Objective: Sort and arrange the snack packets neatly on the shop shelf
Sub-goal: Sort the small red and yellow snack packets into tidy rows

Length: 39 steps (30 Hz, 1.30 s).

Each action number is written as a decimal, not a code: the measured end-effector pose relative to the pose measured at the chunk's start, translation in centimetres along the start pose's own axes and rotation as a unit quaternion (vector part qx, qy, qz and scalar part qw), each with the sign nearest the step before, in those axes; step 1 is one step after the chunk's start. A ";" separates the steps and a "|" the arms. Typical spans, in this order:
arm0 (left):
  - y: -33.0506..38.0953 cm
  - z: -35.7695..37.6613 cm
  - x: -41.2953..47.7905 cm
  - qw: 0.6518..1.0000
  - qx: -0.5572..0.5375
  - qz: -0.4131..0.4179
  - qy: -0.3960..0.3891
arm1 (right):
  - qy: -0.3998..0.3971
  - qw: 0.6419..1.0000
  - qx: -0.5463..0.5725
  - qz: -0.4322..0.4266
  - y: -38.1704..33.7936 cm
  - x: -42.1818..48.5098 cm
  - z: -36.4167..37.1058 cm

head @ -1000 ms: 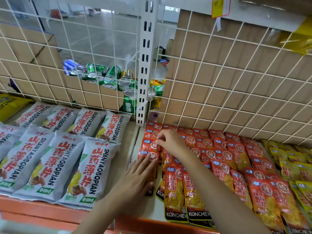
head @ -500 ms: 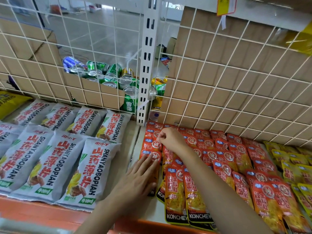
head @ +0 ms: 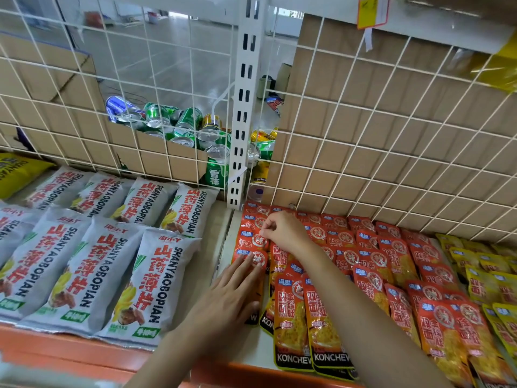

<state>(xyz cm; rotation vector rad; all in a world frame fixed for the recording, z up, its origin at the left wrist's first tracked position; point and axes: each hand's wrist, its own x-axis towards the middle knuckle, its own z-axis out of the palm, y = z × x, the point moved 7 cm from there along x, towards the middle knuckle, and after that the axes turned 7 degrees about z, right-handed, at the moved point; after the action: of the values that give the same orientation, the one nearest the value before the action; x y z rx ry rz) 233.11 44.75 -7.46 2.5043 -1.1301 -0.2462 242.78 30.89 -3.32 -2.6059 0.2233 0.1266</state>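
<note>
Hardly anything has shifted in the last second: the left hand [head: 229, 298] has crept slightly farther up the left column of red packets [head: 372, 275], and the right hand [head: 285, 232] sits where it was, at the far left corner of that block. From my end, the left fingers [head: 249, 264] lie straight and a little apart, pressed flat on the near packet [head: 242, 252] of the column. The right fingers [head: 270, 231] are curled, thumb and forefinger nipped together on the top edge of the far packet [head: 249, 242] just beyond it, as far as I can make out.

All the stock lies flat on the shelf [head: 212, 242]: white packets [head: 151, 275] in tidy rows to the left, the red block in the middle overlapping like tiles, and yellow packets [head: 486, 275] on the right. A strip of bare shelf separates white from red.

I judge I am mid-way through squaring up the left red column, one hand pinning the stack while the other adjusts a single packet. The white rows look done, while the near red packets sit somewhat askew.

Next, I would draw the pinched packet into line with its neighbours while keeping the flat hand down, since these slick wrappers will likely slide over each other if the pressure lifts
</note>
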 end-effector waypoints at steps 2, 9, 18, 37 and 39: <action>-0.1 0.1 0.1 1.000 0.001 0.003 0.003 | 0.000 1.000 0.000 -0.001 0.1 0.1 0.0; -0.1 -0.1 0.0 1.000 0.006 0.004 0.022 | 0.010 1.000 0.009 -0.005 0.0 -0.1 0.0; -0.4 -1.3 0.0 0.985 0.017 0.064 0.161 | 0.138 0.990 0.030 -0.005 3.5 -6.2 -6.3; -0.2 0.2 0.8 0.984 0.128 0.059 0.109 | 0.135 0.980 0.053 0.136 14.9 -13.2 -8.8; -0.1 0.2 0.8 0.986 0.121 0.057 0.099 | 0.149 0.975 0.104 0.127 14.5 -13.4 -9.4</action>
<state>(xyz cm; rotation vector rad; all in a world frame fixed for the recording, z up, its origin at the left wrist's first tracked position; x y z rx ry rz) 233.64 44.20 -7.74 2.5867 -1.2801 0.1776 227.45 15.54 -0.56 -2.3687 0.6412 -0.1909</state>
